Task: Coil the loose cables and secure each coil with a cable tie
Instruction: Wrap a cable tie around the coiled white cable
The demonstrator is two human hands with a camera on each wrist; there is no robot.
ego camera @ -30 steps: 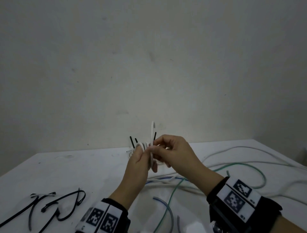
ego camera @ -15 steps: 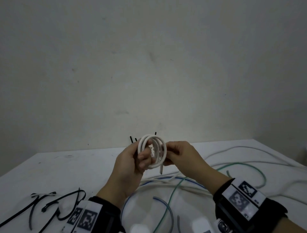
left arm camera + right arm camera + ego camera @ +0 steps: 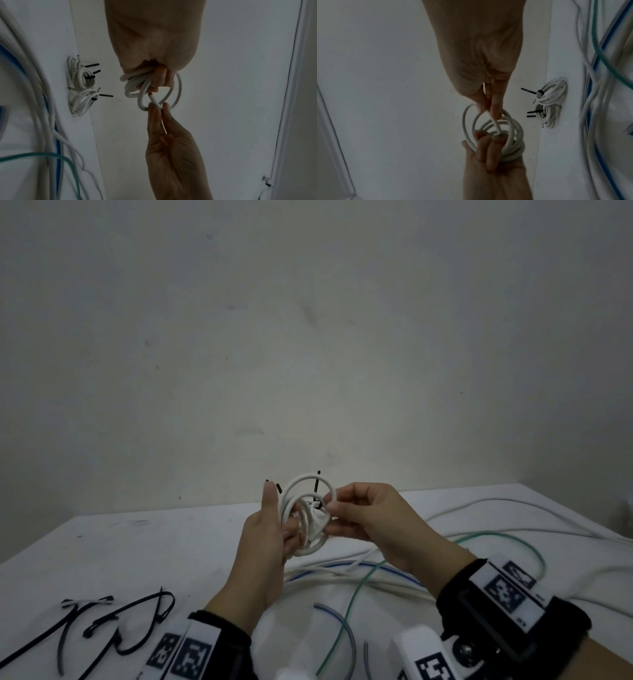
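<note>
Left hand (image 3: 270, 529) grips the white cable coil (image 3: 310, 517) — right hand (image 3: 368, 520) pinches its free end; tuck it snugly, loops even, before tying.

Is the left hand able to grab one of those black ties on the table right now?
Probably not yet. The left hand grips the white coil, which has no tie on it, so letting go may unwind it. The black ties lie uncovered on the table on that hand's side.

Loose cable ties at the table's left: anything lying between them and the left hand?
Nothing visible does. The cable ties lie on bare table, but the left hand grips the white coil.
</note>
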